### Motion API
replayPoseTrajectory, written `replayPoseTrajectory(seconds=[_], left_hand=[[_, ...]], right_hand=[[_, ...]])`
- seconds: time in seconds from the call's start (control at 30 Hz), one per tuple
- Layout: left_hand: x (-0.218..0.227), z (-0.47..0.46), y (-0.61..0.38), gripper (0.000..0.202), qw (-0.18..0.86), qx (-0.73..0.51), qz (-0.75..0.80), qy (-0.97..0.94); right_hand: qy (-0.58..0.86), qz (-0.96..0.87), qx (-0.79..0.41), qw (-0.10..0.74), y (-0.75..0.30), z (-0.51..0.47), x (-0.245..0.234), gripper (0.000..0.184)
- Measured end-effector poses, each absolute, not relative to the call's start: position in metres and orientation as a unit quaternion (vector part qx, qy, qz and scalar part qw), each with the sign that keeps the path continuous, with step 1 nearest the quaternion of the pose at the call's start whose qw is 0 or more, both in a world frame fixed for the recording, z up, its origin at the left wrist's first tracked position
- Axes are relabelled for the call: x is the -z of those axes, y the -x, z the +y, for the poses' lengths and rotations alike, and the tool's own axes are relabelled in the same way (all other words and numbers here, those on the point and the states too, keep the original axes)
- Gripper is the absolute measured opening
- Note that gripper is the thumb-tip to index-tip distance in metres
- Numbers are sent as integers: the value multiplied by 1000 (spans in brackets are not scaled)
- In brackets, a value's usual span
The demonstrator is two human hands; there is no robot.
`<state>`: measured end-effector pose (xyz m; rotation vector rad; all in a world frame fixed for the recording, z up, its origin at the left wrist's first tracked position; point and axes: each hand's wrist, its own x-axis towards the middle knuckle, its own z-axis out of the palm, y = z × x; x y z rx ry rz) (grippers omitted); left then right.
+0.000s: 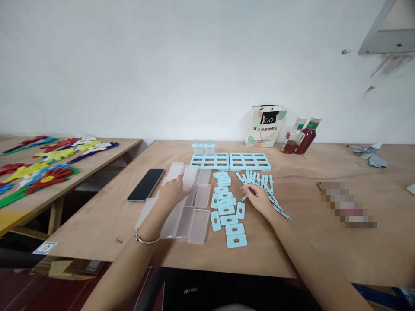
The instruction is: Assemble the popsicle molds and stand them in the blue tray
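My left hand (175, 191) is over a group of translucent popsicle moulds (198, 225), its thumb apart from the other fingers; the fingertips touch or nearly touch the moulds. On the right, my right hand (256, 196) has its fingers pinched together at a light-blue popsicle stick (244, 198). Several more blue sticks (270, 183) lie fanned out beyond and beside that hand. Between the hands are scattered light-blue mould lids (236, 240), each with a slot in its middle. Behind them stand two blue mould racks (250, 162) with rectangular openings.
Two assembled popsicle moulds (209, 148) stand behind the left rack. A black phone (146, 185) lies left of the moulds. At the wall are a paper bag (266, 127) and two bottles (305, 136). A blurred-out item (346, 204) lies right. Colourful hand-shaped items (48, 179) cover another table.
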<state>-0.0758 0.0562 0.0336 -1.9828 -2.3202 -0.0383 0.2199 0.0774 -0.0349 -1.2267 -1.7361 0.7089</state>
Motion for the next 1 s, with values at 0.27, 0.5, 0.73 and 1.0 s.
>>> replayPoseTrajectory(seconds=[0.27,0.5,0.73,1.0], left_hand=[[-62,30,54,44,-1,354,-614,705],[-44,10,0,41,-221,414,-529,707],[-20,16,-9,23,-307,342,-475,750],[-2,16,-3,16,-348,302,-451,765]], right_hand=[[492,-721,-246,422,-222,73,22,27],[483,-743,-229,403,-227,72,17,26],[438,-794,-301,296,-235,69,11,21],[388,-841,-342,158,-246,63,11,34]])
